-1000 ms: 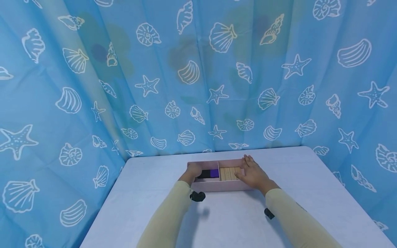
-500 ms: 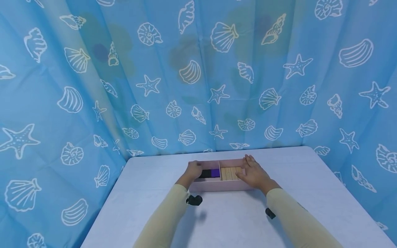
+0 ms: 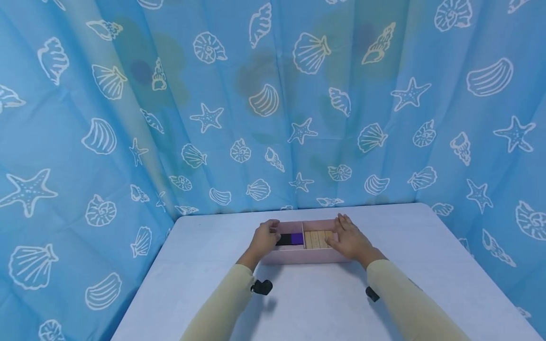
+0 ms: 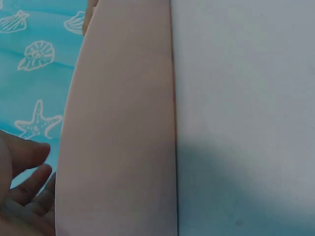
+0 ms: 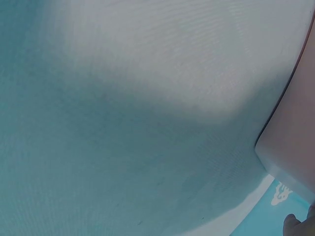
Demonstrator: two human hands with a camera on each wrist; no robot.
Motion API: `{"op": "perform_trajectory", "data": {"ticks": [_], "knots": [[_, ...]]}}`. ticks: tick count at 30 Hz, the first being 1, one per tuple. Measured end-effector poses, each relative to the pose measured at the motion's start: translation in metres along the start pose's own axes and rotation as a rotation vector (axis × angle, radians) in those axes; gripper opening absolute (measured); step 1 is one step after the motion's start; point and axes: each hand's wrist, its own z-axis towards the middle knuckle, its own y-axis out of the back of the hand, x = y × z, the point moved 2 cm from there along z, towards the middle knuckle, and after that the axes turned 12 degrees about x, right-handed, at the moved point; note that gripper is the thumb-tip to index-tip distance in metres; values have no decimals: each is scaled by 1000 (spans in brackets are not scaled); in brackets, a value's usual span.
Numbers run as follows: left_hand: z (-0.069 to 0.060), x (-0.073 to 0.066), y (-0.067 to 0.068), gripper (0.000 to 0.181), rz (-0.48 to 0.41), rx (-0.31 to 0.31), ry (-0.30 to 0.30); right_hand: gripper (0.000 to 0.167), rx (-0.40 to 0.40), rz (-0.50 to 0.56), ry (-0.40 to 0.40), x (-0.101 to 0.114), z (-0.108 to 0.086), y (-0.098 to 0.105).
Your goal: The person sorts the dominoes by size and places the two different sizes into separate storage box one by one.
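A pink box with a divider stands on the table. Its left compartment holds a black piece and a purple piece; several light wooden strips lie side by side in the right one. My left hand is at the box's left end, fingers loosely bent over the rim. In the left wrist view, the left thumb and fingers are apart with nothing seen between them. My right hand rests on the right end, fingers straight, thumb over the strips. Only a fingertip of it shows in the right wrist view.
The box sits near the back edge of the white table. Behind and beside the table hangs a blue curtain with shell and starfish prints. Each wrist wears a small black camera.
My left hand has drawn back out of the left compartment toward the box's left rim, and its fingers have come into sight. The right hand stays in place on the box.
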Motion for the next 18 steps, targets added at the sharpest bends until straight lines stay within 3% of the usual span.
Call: {"op": "perform_trajectory", "data": {"ticks": [3, 12, 18], "knots": [[-3, 0, 1, 40, 77, -22, -37, 87, -1, -2, 5, -1, 1, 2], [-29, 9, 10, 46, 512, -36, -158, 88, 2, 11, -4, -1, 3, -8], [-42, 13, 17, 59, 694, -136, -197, 97, 41, 3, -17, 1, -1, -9]]}}
